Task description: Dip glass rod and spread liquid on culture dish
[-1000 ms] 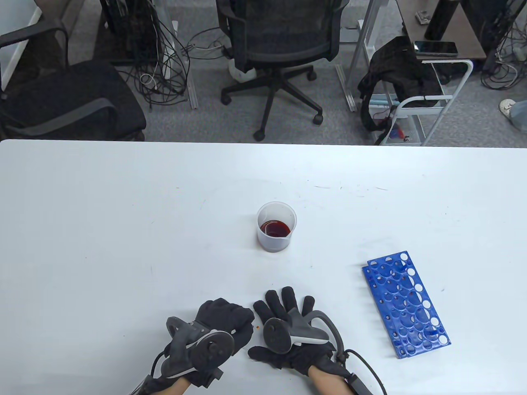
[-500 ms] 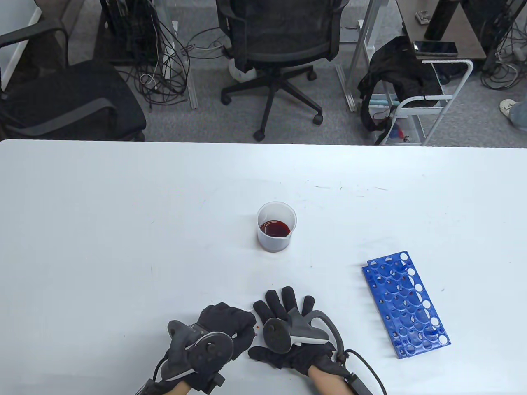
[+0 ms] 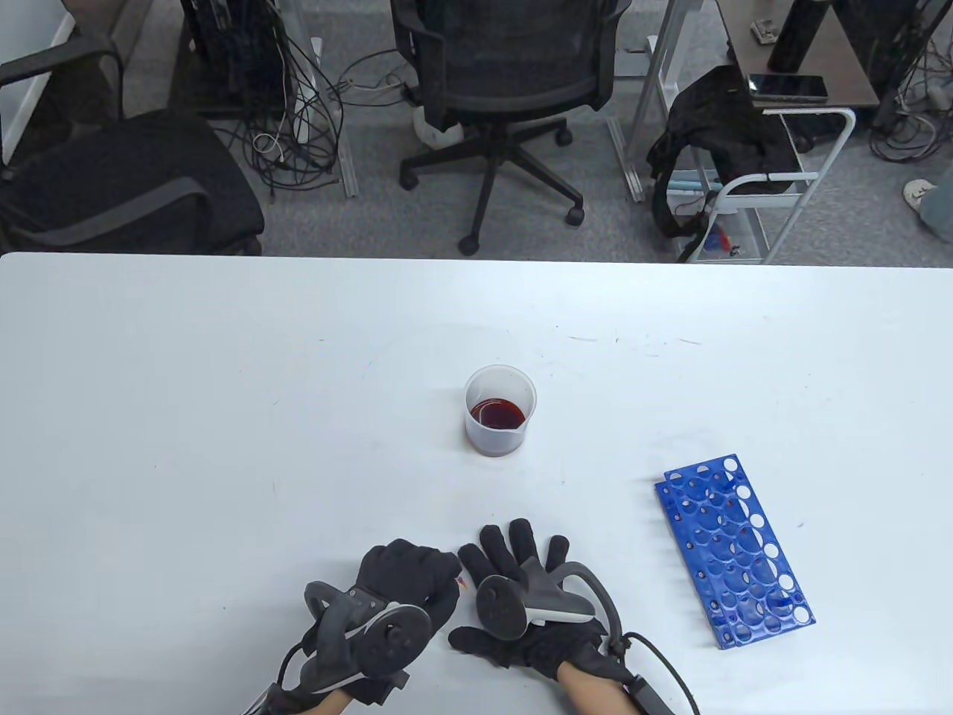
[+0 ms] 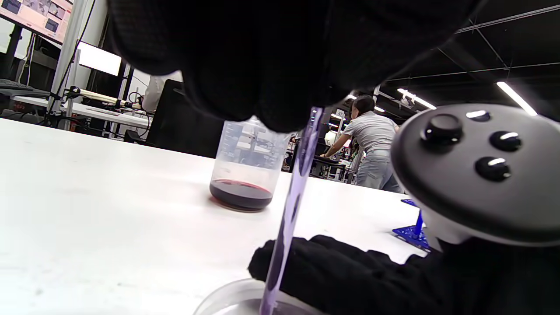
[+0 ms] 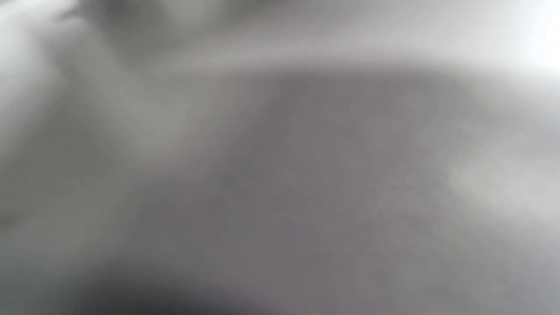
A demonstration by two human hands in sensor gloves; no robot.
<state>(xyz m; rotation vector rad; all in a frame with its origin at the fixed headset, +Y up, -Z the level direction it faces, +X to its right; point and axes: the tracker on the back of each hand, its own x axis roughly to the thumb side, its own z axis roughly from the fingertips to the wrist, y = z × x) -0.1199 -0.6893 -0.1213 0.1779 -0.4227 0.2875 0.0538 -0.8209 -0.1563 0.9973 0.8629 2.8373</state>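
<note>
Left wrist view shows the left hand (image 4: 280, 57) gripping the glass rod (image 4: 293, 197), tip down in the dish (image 4: 227, 302); pressing or tilting could skid it. The right hand (image 3: 521, 603) lies flat, seemingly steadying it, and the beaker (image 3: 500, 410) stands well apart on the tabletop (image 3: 186, 410).

Table view: my high camera, looking down on the worktop (image 3: 223, 417). Left wrist view: low, close under my left hand (image 4: 280, 57), facing forward; shares the beaker (image 3: 500, 410) ahead of it. Right wrist view: blurred grey, unreadable.
</note>
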